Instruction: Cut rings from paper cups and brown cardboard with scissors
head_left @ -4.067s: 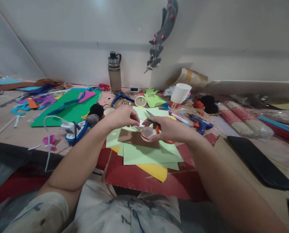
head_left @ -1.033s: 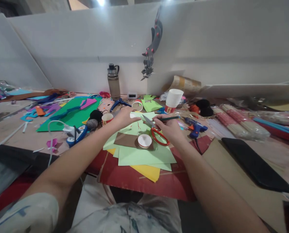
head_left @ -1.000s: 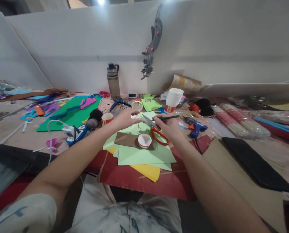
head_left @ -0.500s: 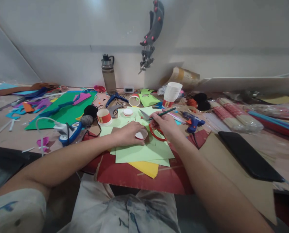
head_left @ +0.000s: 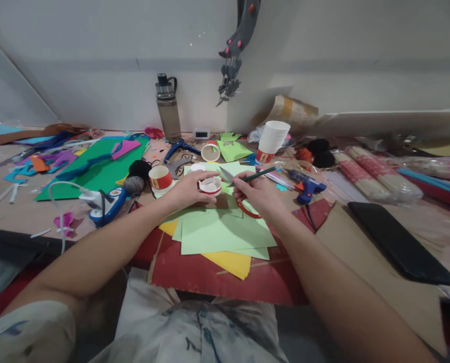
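Illumination moderate, cool, diffuse, falling from above. Wall (head_left: 107,35) flat grey, crossed by a darker horizontal band. Soft-edged shadows from left hand (head_left: 189,190) and right hand (head_left: 252,190) on pale green paper (head_left: 220,238). Paper cup stack (head_left: 274,135) and interior of cut paper cup (head_left: 210,185) among the brightest patches. Weak glints on plastic-wrapped stick bundles (head_left: 383,176). Area beneath table edge dark. Wide-angle distortion: forearms (head_left: 100,259) stretched toward lower corners. Fine detail smeared; clock (head_left: 201,134) digits unreadable.

There are two bundles (head_left: 385,174), one pencil (head_left: 261,173), one bottle (head_left: 169,115).
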A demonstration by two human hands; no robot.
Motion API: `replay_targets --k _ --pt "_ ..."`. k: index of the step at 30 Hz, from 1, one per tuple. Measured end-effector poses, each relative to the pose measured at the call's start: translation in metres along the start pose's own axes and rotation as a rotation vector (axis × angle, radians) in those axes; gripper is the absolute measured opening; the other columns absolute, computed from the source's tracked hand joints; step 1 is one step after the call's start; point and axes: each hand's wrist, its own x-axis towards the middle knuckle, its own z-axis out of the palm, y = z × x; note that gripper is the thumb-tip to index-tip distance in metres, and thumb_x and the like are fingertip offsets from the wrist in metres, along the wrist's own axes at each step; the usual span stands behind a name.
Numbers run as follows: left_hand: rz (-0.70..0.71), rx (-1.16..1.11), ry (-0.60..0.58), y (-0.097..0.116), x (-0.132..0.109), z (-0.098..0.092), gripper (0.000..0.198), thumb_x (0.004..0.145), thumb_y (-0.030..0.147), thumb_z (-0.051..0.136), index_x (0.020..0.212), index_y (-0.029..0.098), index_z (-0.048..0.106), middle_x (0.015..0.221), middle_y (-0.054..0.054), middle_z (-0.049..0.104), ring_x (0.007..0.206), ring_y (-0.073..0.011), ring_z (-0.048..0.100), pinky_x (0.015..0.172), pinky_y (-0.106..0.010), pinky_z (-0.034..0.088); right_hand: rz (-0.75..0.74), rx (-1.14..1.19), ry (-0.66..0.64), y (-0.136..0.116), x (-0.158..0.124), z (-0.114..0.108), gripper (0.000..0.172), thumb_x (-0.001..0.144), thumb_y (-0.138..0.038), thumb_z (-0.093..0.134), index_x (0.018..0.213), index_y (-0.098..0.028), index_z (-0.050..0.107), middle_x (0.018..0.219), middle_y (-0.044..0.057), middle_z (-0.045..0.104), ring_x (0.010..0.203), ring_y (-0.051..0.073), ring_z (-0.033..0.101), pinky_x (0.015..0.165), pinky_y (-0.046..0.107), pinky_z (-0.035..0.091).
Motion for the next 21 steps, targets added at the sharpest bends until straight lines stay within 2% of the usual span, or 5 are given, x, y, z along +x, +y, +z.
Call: replay_targets --k 4,9,12,18,21 --pt "-0.002 0.003 -0.006 -0.002 -0.002 0.004 0.068 0.063 0.037 0.08 0.126 0.025 0.06 0.126 -0.003 0.062 0.116 -0.0236 0.056 0.099 -0.036 0.043 0.015 -0.045 -0.021 0.003 -0.001 0.004 0.025 0.083 -0.045 0.059 0.078 -0.021 0.053 0.061 -0.002 0.057 0.052 0.011 0.053 0.05 0.024 0.046" --pt "0.016 0.026 -0.062 -0.002 -0.002 0.011 0.066 0.063 0.032 0.08 0.125 0.025 0.06 0.125 -0.003 0.063 0.118 -0.0242 0.055 0.101 -0.037 0.042 0.049 -0.146 -0.038 0.01 -0.001 0.009 0.019 0.085 -0.04 0.055 0.081 -0.022 0.055 0.063 -0.001 0.058 0.051 0.012 0.054 0.047 0.024 0.044" --pt "0.02 0.025 -0.069 -0.001 -0.002 0.011 0.07 0.062 0.038 0.081 0.127 0.023 0.059 0.126 -0.005 0.062 0.118 -0.0248 0.055 0.101 -0.036 0.042 0.074 -0.169 -0.031 0.01 -0.002 0.01 0.016 0.086 -0.037 0.053 0.082 -0.022 0.055 0.063 -0.001 0.06 0.049 0.012 0.054 0.046 0.024 0.043" --pt "0.047 0.05 -0.04 -0.003 -0.001 0.013 0.046 0.072 0.043 0.073 0.113 0.023 0.067 0.117 -0.004 0.066 0.11 -0.0225 0.058 0.094 -0.034 0.045 0.035 -0.308 0.031 0.013 0.0 0.008 0.016 0.087 -0.037 0.051 0.081 -0.022 0.056 0.066 0.002 0.065 0.054 0.016 0.06 0.048 0.025 0.042" --pt "0.055 0.033 -0.017 -0.006 0.0 0.016 0.044 0.072 0.044 0.074 0.11 0.023 0.068 0.111 -0.003 0.068 0.101 -0.0205 0.061 0.088 -0.032 0.047 -0.015 -0.413 0.063 0.013 0.0 0.007 0.017 0.087 -0.036 0.051 0.08 -0.022 0.057 0.067 0.003 0.067 0.058 0.017 0.062 0.05 0.026 0.04"
